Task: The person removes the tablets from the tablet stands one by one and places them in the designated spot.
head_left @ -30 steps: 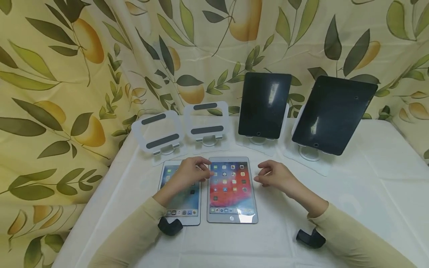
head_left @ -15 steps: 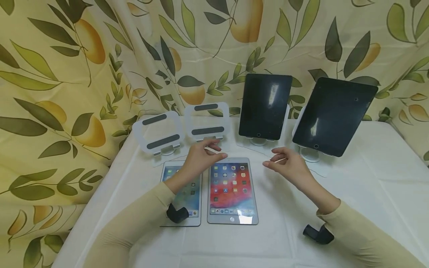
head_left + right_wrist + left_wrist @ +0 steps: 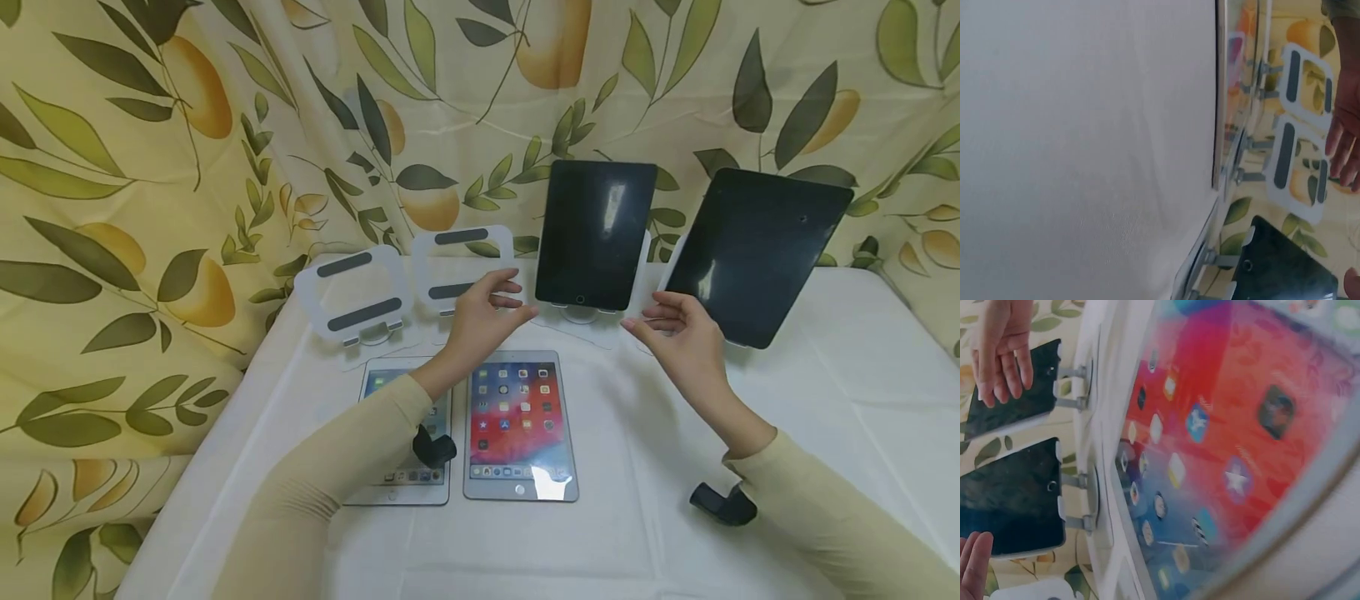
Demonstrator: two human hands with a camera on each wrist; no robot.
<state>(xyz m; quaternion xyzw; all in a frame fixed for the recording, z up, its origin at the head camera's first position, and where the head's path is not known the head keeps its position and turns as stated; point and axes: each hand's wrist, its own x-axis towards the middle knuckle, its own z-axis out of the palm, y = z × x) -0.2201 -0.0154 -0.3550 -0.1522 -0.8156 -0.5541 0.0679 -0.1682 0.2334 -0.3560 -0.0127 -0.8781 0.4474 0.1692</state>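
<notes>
My left hand (image 3: 480,323) hovers in front of the second empty stand, fingers loosely bent and holding nothing. Its thumb tip comes close to the lower left corner of a dark-screened tablet (image 3: 596,233), which leans upright on a stand. On that tablet's other side is my right hand (image 3: 688,346), also holding nothing, its fingers overlapping the lower left edge of a larger dark tablet (image 3: 765,250) in the head view. Below the left forearm, a white tablet with a lit red and blue screen (image 3: 519,425) lies flat. Another lit tablet (image 3: 408,492) beside it is partly covered by that forearm.
Two white tablet stands with grey pads, a left one (image 3: 358,317) and a right one (image 3: 461,291), stand bare at the back left. A white cloth (image 3: 615,542) covers the table. Behind hangs a leaf-and-fruit patterned curtain (image 3: 300,150). Black wrist mounts (image 3: 723,505) hang below the sleeves.
Both hands have moved forward and to the right, away from the flat lit tablets and up to the sides of the upright dark tablet. The tablets and stands have stayed in place.
</notes>
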